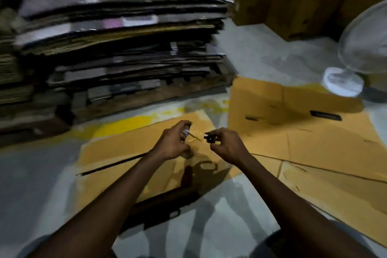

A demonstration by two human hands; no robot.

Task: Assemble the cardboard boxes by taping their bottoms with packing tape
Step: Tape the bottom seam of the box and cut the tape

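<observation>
Tape end held over the flattened box (129, 146)

The packing tape (186, 132), a small blurred roll, is gripped in the curled left hand (172, 142). The right hand (228, 145) pinches a dark piece just beside it, with a thin strand (195, 137) between them, above the box's far right corner. Best to keep that strand taut and straight, so it cannot fold onto itself before reaching a seam.

The flattened cardboard sheets (125, 146) are glowing orange-tan on the grey floor (31, 174), which is showing a bright yellow paint smear (125, 125). The tall cardboard stack (125, 58) is looking dull grey-brown, with pink and white labels (111, 23) peeking out. The fan (343, 85) is shining white.
</observation>
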